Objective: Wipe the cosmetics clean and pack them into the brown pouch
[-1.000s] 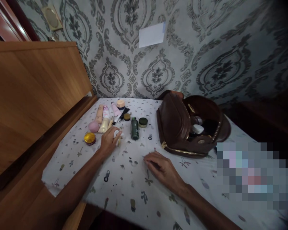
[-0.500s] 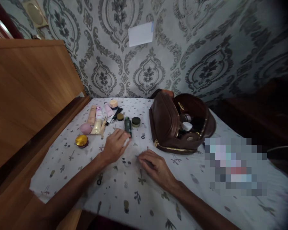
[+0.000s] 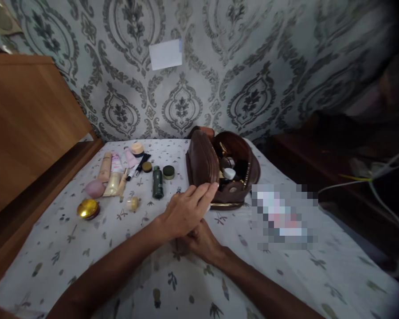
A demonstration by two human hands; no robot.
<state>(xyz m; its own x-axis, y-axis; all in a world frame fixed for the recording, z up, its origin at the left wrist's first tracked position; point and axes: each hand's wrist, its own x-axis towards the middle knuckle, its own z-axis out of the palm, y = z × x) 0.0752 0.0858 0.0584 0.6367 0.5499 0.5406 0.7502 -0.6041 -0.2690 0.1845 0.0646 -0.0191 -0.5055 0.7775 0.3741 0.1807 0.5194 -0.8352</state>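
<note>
My left hand [image 3: 190, 212] stretches its fingers, held close together, toward the front of the open brown bag [image 3: 202, 161]. The fingertips overlap the bag's front edge; whether they touch it I cannot tell. Below and partly behind it is my right hand [image 3: 204, 243], whose fingers are mostly hidden by the left. Inside the bag are a white rounded item [image 3: 228, 173] and dark items. Left of my hands stand a dark green bottle [image 3: 157, 184], a dark-lidded jar [image 3: 168, 172] and a small pale-yellow jar [image 3: 132, 204].
Farther left on the patterned cloth [image 3: 119, 274] are a gold-lidded jar [image 3: 88, 208], a pink makeup sponge [image 3: 95, 189], several tubes such as a beige one [image 3: 105, 167], and an orange-lidded jar [image 3: 137, 149]. A blurred-out item [image 3: 282, 217] lies right. A wooden panel [image 3: 29, 128] borders the left.
The view has turned right. My left hand has moved right from beside the green bottle to the bag, crossing over my right hand. The small pale-yellow jar has come into sight.
</note>
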